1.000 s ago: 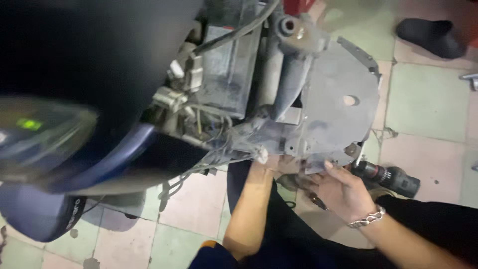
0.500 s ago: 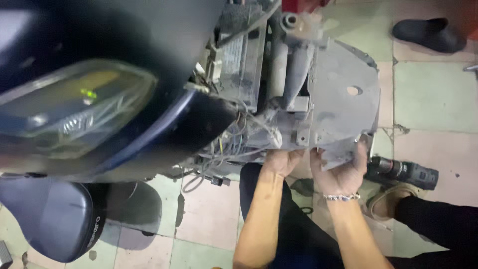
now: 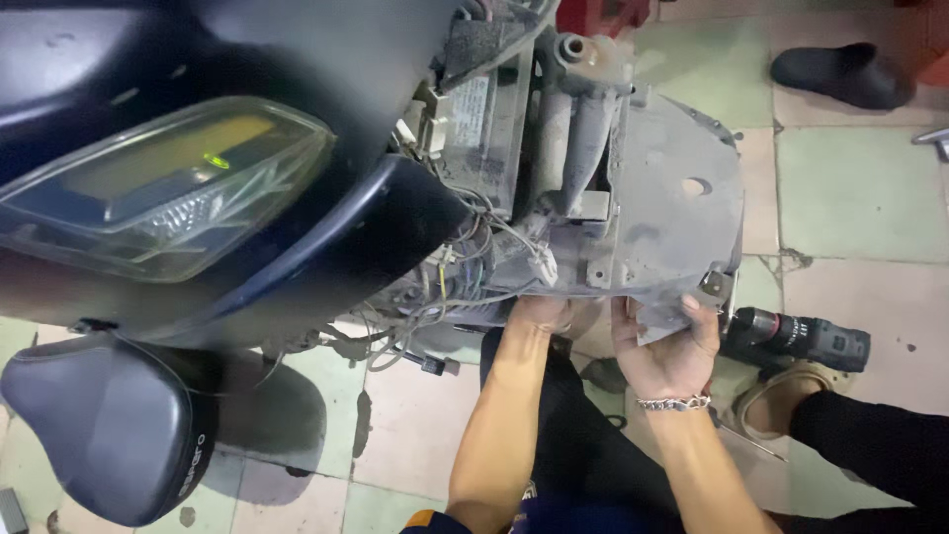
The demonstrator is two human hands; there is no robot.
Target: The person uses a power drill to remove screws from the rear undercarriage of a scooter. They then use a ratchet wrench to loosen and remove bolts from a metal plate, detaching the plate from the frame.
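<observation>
While the view has swung right since before, the left hand [image 3: 542, 314] and right hand [image 3: 664, 348] both keep gripping the grey inner panel [image 3: 660, 213] by its lower edge; open tiled floor [image 3: 850, 188] lies rightward.

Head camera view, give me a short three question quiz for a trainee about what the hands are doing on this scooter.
1. True or false: both hands grip the lower edge of the grey plastic panel.
2. Which tool lies on the tiled floor beside the right hand? A) hammer B) power drill C) pliers
3. Fill in: the right wrist wears a metal ____.

Key
1. True: the left hand and the right hand both hold that edge.
2. B, the power drill.
3. bracelet.
</observation>
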